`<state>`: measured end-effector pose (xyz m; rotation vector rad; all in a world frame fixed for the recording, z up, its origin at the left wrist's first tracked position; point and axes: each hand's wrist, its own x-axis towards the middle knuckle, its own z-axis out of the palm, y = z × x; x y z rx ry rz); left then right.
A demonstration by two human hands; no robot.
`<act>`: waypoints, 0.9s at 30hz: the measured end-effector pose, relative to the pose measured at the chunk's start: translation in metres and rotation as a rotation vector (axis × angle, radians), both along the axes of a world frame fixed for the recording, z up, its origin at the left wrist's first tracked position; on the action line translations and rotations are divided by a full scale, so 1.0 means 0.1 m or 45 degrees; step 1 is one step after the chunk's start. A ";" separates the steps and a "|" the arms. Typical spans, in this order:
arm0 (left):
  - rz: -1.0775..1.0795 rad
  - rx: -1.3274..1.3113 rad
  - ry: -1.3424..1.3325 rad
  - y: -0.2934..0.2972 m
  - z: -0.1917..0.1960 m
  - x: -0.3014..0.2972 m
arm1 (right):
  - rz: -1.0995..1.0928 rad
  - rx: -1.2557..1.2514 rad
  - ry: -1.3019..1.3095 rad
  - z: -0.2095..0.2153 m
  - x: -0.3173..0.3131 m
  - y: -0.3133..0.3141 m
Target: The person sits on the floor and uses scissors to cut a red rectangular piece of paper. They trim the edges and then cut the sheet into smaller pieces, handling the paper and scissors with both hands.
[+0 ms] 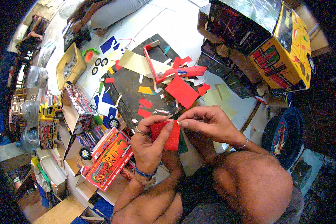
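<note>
A small red rectangular sheet is gripped in my left hand, its thumb lying across the front and its fingers behind. At the sheet's upper right corner, my right hand pinches with thumb and forefinger; a tiny pale bit shows at those fingertips. Just beyond both hands lies a dark wooden board strewn with cut scraps. On it are a larger red sheet, a pale yellow sheet, an orange scrap and an angled red-and-white strip piece.
Left of the board are a red toy truck panel, a yellow tray, small toy wheels and a yellow toy truck. A large yellow-and-black toy truck stands far right. Another person's leg is at the top; a blue tub sits right.
</note>
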<state>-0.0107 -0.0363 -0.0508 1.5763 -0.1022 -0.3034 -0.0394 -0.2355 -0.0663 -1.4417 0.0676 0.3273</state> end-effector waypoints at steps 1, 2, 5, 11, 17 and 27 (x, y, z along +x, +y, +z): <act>-0.004 0.014 -0.005 0.00 -0.01 0.00 | 0.013 -0.057 -0.041 0.00 0.01 0.00; -0.010 0.030 -0.022 0.00 -0.01 0.00 | 0.029 -0.132 -0.086 0.00 0.02 0.00; -0.017 0.041 -0.069 -0.01 -0.04 0.03 | 0.010 -0.111 -0.104 0.00 0.04 0.01; -0.036 0.046 -0.092 0.00 -0.03 0.04 | 0.019 -0.110 -0.058 -0.02 0.03 0.01; -0.073 0.158 -0.165 0.01 0.00 0.03 | 0.044 -0.266 -0.273 -0.05 0.03 0.01; -0.066 0.121 -0.047 0.02 -0.04 0.05 | 0.076 -0.199 -0.163 -0.12 0.00 0.00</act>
